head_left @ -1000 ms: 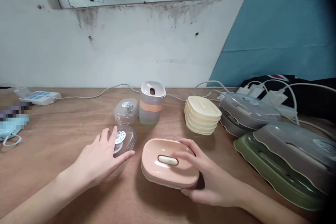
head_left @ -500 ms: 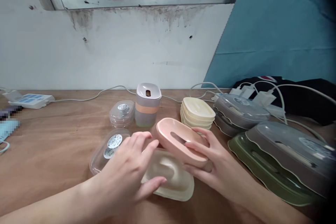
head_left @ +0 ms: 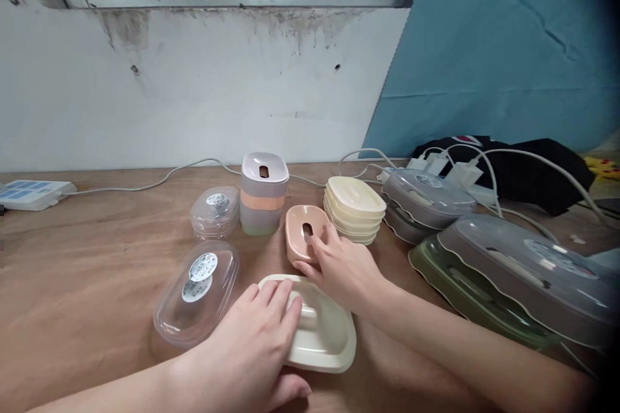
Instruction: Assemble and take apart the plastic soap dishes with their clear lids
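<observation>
My right hand [head_left: 339, 261] has its fingers on the right and near sides of a peach plastic container [head_left: 305, 229] with a dark oval slot in its top; the container stands on the table. In front of it lies a cream lid [head_left: 327, 342] with a raised middle. My left hand [head_left: 259, 329] rests over the lid's left part, fingers stretched out and thumb apart near the lid's front edge. Left of that hand is a clear lid [head_left: 194, 310] with two round labels. Beside the peach container stands a stack of cream boxes [head_left: 356, 200].
A grey box stack with an orange band [head_left: 263, 203] and clear round-cornered lids [head_left: 216, 216] stand behind. Grey lidded boxes [head_left: 431, 200] and a green one [head_left: 465, 284] fill the right side. White cables run along the wall from a power strip [head_left: 36, 193].
The peach container, tilted in my right hand before, has gone down onto the table beside the cream stack. My left hand has come down onto the cream lid. The view has shifted slightly right.
</observation>
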Demonstrator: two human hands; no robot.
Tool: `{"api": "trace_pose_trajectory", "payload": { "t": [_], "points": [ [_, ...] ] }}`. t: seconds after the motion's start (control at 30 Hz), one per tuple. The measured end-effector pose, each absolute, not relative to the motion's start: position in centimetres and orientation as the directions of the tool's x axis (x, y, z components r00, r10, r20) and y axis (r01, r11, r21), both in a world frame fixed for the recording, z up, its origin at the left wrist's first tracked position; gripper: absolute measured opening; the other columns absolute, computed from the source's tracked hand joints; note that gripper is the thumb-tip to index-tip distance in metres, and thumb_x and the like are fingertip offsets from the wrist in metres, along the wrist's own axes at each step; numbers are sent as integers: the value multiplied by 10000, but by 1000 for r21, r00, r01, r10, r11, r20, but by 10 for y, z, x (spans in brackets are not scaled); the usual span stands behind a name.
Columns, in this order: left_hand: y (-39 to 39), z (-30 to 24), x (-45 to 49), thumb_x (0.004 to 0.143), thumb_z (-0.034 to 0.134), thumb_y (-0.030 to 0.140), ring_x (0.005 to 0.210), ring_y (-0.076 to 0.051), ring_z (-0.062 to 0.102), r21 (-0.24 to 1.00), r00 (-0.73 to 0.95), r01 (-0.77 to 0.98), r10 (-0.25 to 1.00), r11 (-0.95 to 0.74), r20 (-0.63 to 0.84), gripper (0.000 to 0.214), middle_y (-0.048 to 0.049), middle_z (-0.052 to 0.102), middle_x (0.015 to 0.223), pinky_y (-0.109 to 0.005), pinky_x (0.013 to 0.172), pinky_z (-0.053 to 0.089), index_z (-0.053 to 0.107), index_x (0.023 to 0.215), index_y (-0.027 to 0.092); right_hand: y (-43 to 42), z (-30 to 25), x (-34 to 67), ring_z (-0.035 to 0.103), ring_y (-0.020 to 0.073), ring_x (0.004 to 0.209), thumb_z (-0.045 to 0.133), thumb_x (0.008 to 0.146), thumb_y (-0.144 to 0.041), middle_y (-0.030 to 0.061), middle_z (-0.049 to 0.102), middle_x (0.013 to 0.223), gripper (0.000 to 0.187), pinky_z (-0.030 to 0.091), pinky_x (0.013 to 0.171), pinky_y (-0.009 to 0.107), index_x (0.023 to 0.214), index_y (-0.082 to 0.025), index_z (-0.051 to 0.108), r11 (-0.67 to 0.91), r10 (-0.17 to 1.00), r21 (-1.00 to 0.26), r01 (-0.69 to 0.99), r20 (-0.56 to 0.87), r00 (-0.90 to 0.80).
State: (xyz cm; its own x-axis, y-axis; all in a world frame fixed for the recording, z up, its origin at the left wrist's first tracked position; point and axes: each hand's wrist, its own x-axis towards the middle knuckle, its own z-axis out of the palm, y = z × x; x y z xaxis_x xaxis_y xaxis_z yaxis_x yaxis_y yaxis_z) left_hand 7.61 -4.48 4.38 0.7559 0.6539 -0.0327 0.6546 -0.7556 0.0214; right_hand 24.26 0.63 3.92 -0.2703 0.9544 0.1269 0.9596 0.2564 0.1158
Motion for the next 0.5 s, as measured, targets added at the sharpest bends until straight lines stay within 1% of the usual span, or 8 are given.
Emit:
{"api": "trace_pose_trajectory", "payload": {
  "t": [0.1,0.17,0.27,0.3,0.33,0.4,0.43,0.5],
  "points": [
    [-44,43,77,789,581,447,1060,-326,497,0,761,648,648,-761,-27,530,-187,545,1163,-426,839,455,522,1166,79,19,34,241,655,276,785,424,888,-442,162,572,1039,370,501,557,333,1038,-145,587,268,946,116,956,158,-284],
    [-44,45,79,798,571,414,1030,-314,512,1,762,647,647,-762,-27,467,-172,562,1131,-417,830,457,544,1129,86,24,31,241,647,279,825,427,893,-417,186,544,1130,373,509,562,334,1091,-130,559,266,941,111,957,185,-283],
    [-44,50,80,783,572,379,946,-289,544,36,751,659,656,-751,-69,371,-140,597,1029,-398,815,462,590,1027,100,22,32,248,580,309,1022,420,903,-368,218,441,1298,393,528,641,349,1178,-98,499,260,929,86,962,250,-274],
    [-44,51,81,765,585,369,925,-281,550,53,749,661,656,-748,-88,347,-131,604,996,-390,816,463,602,989,105,18,34,252,541,309,1089,410,908,-358,212,425,1320,389,529,700,360,1186,-99,492,294,914,42,955,279,-294],
    [-45,52,81,744,601,361,915,-275,552,71,750,661,654,-747,-103,336,-125,609,975,-383,822,462,609,964,108,12,36,258,504,301,1142,403,910,-357,200,427,1326,384,518,773,377,1190,-109,490,366,890,-23,930,299,-343],
    [-44,54,82,702,631,352,933,-271,548,104,760,650,642,-753,-104,345,-119,612,976,-372,848,454,615,951,113,-3,39,271,450,280,1209,444,887,-398,170,425,1338,429,463,911,406,1234,-146,461,578,809,-200,791,271,-522],
    [-44,54,82,687,640,351,958,-272,541,116,768,641,635,-759,-85,363,-119,611,996,-369,867,447,614,960,113,-12,40,277,413,281,1246,503,847,-435,162,393,1369,525,434,955,411,1287,-162,414,670,741,-291,683,215,-636],
    [-43,53,82,667,648,350,995,-272,526,142,788,612,615,-778,-25,394,-116,604,1036,-362,905,429,608,978,113,-31,36,289,301,301,1321,648,718,-471,160,297,1437,835,380,1016,418,1395,-175,257,729,624,-428,534,93,-776]
  ]
}}
